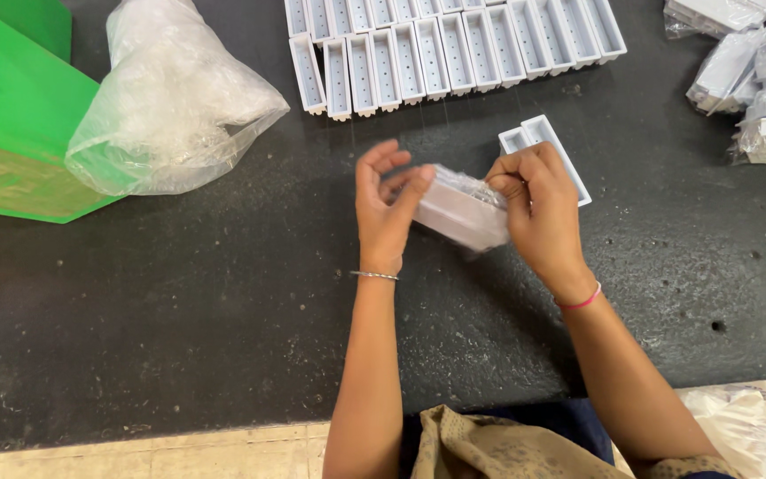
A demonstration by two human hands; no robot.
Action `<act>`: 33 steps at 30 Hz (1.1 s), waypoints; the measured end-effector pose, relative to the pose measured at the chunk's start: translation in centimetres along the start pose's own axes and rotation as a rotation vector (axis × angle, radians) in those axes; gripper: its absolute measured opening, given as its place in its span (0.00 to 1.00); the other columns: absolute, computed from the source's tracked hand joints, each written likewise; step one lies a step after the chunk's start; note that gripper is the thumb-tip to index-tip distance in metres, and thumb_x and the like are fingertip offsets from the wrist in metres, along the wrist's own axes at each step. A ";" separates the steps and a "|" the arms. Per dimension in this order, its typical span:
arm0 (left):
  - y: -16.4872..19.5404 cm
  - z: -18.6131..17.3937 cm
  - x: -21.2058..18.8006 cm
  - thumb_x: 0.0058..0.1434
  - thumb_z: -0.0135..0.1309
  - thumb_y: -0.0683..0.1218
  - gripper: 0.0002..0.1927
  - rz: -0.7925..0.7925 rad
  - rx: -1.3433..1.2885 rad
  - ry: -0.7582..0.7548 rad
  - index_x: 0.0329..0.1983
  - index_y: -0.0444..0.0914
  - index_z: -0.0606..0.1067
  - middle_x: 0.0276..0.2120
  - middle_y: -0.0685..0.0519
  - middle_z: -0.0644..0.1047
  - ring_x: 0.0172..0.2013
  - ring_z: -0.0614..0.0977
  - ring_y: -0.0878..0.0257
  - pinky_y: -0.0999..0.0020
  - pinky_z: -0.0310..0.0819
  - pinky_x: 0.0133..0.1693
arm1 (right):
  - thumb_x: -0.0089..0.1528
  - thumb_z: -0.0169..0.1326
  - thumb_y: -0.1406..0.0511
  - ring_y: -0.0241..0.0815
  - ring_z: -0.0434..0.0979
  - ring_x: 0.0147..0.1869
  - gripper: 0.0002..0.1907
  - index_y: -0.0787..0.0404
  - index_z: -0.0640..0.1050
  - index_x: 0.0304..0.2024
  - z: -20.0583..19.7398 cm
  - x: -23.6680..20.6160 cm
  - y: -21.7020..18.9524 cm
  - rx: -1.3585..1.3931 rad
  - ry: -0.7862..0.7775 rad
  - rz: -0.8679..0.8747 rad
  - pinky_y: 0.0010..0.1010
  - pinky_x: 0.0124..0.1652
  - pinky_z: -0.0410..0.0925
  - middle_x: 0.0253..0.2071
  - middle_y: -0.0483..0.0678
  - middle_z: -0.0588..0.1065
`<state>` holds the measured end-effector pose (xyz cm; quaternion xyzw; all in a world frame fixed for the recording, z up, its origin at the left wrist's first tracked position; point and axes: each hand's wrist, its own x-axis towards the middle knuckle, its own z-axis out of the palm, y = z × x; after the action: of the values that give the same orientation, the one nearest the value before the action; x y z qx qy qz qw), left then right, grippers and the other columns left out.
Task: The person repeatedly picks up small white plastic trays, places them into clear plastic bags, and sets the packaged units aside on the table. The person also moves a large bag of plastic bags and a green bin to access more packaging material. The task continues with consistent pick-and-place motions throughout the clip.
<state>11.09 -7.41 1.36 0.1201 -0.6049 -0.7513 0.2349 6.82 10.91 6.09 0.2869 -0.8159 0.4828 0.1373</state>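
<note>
A dark, speckled tabletop carried everything. At far left stood a green box with a crumpled clear plastic bag against it. Along the far edge lay rows of white rectangular plastic trays; at far right, bagged white pieces.

In the middle, the left hand and right hand held a small white plastic block in clear wrap above the tabletop. Left fingers were spread against its end; right fingers pinched the wrap. A steady left-hand brace probably suited peeling best. Just behind lay one loose white tray.
</note>
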 end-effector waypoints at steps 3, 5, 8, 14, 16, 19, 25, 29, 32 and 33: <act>1.4 0.2 -1.0 0.56 0.68 0.48 0.29 0.210 0.309 -0.076 0.59 0.41 0.72 0.56 0.52 0.73 0.57 0.77 0.58 0.65 0.73 0.54 | 0.66 0.55 0.77 0.46 0.74 0.44 0.03 0.67 0.76 0.40 0.4 -0.2 -0.1 -0.033 0.007 -0.053 0.34 0.43 0.68 0.41 0.52 0.71; 2.0 0.6 -1.5 0.56 0.69 0.49 0.23 0.291 0.424 -0.132 0.53 0.41 0.76 0.55 0.52 0.75 0.56 0.79 0.57 0.65 0.74 0.56 | 0.66 0.54 0.77 0.46 0.74 0.45 0.03 0.67 0.76 0.40 0.5 -0.2 -0.1 -0.047 0.014 -0.066 0.34 0.44 0.68 0.42 0.52 0.72; 2.6 1.4 -1.9 0.53 0.70 0.51 0.18 0.319 0.505 -0.150 0.42 0.41 0.79 0.53 0.53 0.78 0.53 0.83 0.56 0.63 0.77 0.54 | 0.66 0.54 0.77 0.45 0.73 0.42 0.03 0.67 0.77 0.39 0.6 0.0 0.0 -0.011 -0.020 -0.022 0.34 0.42 0.67 0.40 0.51 0.72; 3.1 1.7 -2.2 0.49 0.70 0.55 0.19 0.445 0.672 -0.052 0.35 0.41 0.77 0.54 0.54 0.78 0.50 0.81 0.53 0.57 0.74 0.51 | 0.67 0.53 0.76 0.44 0.74 0.42 0.03 0.67 0.75 0.39 1.7 -0.4 0.3 0.058 -0.001 -0.017 0.32 0.42 0.68 0.41 0.50 0.72; 3.0 1.7 -2.2 0.49 0.70 0.55 0.17 0.488 0.742 -0.012 0.35 0.43 0.78 0.52 0.56 0.79 0.51 0.81 0.53 0.55 0.72 0.52 | 0.68 0.53 0.77 0.44 0.73 0.44 0.03 0.67 0.74 0.39 2.3 -0.7 0.6 0.054 0.032 -0.076 0.32 0.44 0.68 0.41 0.50 0.72; 2.8 1.3 -2.3 0.50 0.70 0.55 0.17 0.430 0.742 -0.015 0.36 0.43 0.78 0.53 0.55 0.78 0.51 0.79 0.53 0.55 0.71 0.53 | 0.69 0.52 0.77 0.44 0.74 0.46 0.04 0.66 0.74 0.40 2.9 -1.0 0.9 0.094 0.035 -0.126 0.31 0.45 0.68 0.42 0.50 0.72; 2.8 0.9 -2.6 0.53 0.68 0.51 0.10 0.413 0.766 -0.067 0.32 0.44 0.80 0.48 0.58 0.80 0.53 0.78 0.53 0.56 0.70 0.52 | 0.67 0.57 0.73 0.36 0.75 0.42 0.01 0.66 0.79 0.42 1.3 -0.5 0.4 0.155 -0.125 0.025 0.27 0.41 0.69 0.41 0.48 0.73; 2.8 0.5 -2.8 0.53 0.66 0.48 0.07 0.410 0.722 -0.090 0.31 0.42 0.80 0.45 0.59 0.81 0.52 0.78 0.54 0.57 0.70 0.52 | 0.64 0.62 0.72 0.35 0.78 0.42 0.04 0.66 0.81 0.41 -0.1 -1.3 -0.7 0.110 -0.147 0.114 0.26 0.40 0.72 0.41 0.46 0.76; 2.7 0.4 -2.9 0.53 0.66 0.47 0.06 0.411 0.702 -0.106 0.30 0.42 0.80 0.44 0.58 0.81 0.52 0.78 0.54 0.58 0.71 0.52 | 0.61 0.63 0.72 0.36 0.80 0.45 0.08 0.66 0.81 0.43 -0.3 -1.9 -1.3 0.116 -0.136 0.078 0.26 0.44 0.75 0.43 0.47 0.77; 2.7 0.4 -3.0 0.52 0.67 0.46 0.06 0.412 0.701 -0.106 0.30 0.42 0.80 0.44 0.58 0.81 0.52 0.78 0.54 0.58 0.71 0.52 | 0.60 0.64 0.72 0.36 0.80 0.46 0.09 0.66 0.80 0.43 -0.3 -2.1 -1.4 0.117 -0.133 0.048 0.26 0.45 0.76 0.43 0.47 0.77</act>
<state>14.04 -6.01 3.80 0.0306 -0.8470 -0.4421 0.2937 9.37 11.41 6.19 0.3061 -0.8003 0.5128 0.0542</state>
